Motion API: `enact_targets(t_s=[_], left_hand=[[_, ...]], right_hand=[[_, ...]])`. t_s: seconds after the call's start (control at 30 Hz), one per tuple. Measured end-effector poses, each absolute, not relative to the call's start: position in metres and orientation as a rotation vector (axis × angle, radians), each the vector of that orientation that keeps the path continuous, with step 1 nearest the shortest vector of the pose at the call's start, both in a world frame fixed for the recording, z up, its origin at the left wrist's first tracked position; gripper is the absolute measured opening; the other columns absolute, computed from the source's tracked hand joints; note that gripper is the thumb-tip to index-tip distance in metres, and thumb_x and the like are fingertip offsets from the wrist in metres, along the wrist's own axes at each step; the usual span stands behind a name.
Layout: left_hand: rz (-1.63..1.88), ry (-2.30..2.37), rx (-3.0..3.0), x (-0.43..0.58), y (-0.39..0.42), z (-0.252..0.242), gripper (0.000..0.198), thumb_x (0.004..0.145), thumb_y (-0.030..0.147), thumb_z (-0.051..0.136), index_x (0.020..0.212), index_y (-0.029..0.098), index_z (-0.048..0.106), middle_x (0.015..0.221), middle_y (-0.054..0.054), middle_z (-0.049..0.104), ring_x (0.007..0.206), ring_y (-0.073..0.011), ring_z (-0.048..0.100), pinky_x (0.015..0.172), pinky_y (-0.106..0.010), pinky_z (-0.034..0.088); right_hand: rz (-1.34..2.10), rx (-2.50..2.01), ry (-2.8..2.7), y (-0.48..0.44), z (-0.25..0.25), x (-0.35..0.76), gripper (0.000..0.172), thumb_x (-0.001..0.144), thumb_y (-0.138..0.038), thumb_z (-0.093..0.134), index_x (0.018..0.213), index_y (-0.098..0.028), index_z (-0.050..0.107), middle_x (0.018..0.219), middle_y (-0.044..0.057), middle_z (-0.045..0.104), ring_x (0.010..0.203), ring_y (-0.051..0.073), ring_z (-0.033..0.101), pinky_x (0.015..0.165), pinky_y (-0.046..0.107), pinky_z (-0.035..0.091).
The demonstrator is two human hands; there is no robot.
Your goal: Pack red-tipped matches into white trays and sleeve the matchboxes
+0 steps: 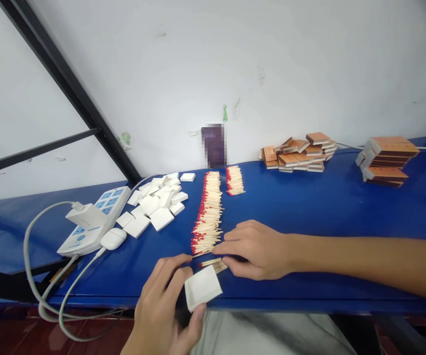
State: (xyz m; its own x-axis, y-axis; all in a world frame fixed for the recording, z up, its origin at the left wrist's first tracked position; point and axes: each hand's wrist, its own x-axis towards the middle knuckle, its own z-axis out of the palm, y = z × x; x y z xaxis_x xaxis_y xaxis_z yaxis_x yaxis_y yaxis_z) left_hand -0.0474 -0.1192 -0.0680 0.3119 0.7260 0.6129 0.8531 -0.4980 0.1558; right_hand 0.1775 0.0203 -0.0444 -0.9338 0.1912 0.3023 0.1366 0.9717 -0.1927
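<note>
My left hand grips a small white matchbox tray between thumb and fingers, tilted above the front edge of the blue table. Its index fingertip reaches the near end of a long row of red-tipped matches. Facing it from the right, my right hand rests low over the table, thumb and index finger apart. Its fingertips touch the stick ends of the nearest matches. A few loose matches lie by its thumb, partly behind the tray. Beyond the long row is a shorter row of matches.
White matchbox trays lie heaped at the left. Beside them are a power strip with a plugged-in charger, cables and a white case. Orange-brown matchbox sleeves are piled against the wall, with another stack at the right.
</note>
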Motion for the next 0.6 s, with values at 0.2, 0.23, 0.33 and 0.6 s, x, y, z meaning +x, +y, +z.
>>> enact_targets(t_s=[0.2, 0.23, 0.33, 0.6], left_hand=[[-0.85, -1.453, -2.408, -0.0469, -0.1176, -0.0673, 0.021, 0.087, 0.025, 0.054, 0.106, 0.016, 0.054, 0.118, -0.017, 0.06, 0.102, -0.0299, 0.057, 0.086, -0.045, 0.048], [-0.84, -1.453, -2.413, -0.047, -0.1176, -0.0676, 0.022, 0.087, 0.025, 0.054, 0.107, 0.016, 0.054, 0.117, -0.017, 0.06, 0.103, -0.0301, 0.056, 0.087, -0.045, 0.048], [-0.838, -1.448, -2.424, -0.0477, -0.1179, -0.0692, 0.022, 0.087, 0.024, 0.054, 0.107, 0.015, 0.054, 0.118, -0.018, 0.059, 0.103, -0.0304, 0.056, 0.087, -0.046, 0.047], [-0.811, -1.428, -2.454, -0.0467, -0.1184, -0.0704, 0.025, 0.087, 0.028, 0.056, 0.108, 0.016, 0.054, 0.118, -0.017, 0.061, 0.104, -0.0321, 0.056, 0.086, -0.048, 0.046]], right_hand=[[0.254, -0.257, -2.811, 0.0198, -0.0443, 0.177, 0.025, 0.097, -0.026, 0.045, 0.094, -0.017, 0.068, 0.079, 0.001, 0.068, 0.067, 0.014, 0.055, 0.059, 0.031, 0.027], [0.254, -0.257, -2.816, 0.0196, -0.0439, 0.177, 0.025, 0.097, -0.026, 0.045, 0.094, -0.017, 0.068, 0.079, 0.001, 0.068, 0.067, 0.014, 0.056, 0.059, 0.031, 0.027], [0.256, -0.248, -2.819, 0.0191, -0.0438, 0.1772, 0.025, 0.096, -0.026, 0.045, 0.097, -0.017, 0.069, 0.079, 0.002, 0.068, 0.068, 0.015, 0.056, 0.06, 0.031, 0.027], [0.266, -0.26, -2.805, 0.021, -0.0472, 0.1772, 0.025, 0.097, -0.027, 0.045, 0.103, -0.018, 0.068, 0.083, 0.001, 0.07, 0.068, 0.014, 0.057, 0.059, 0.032, 0.027]])
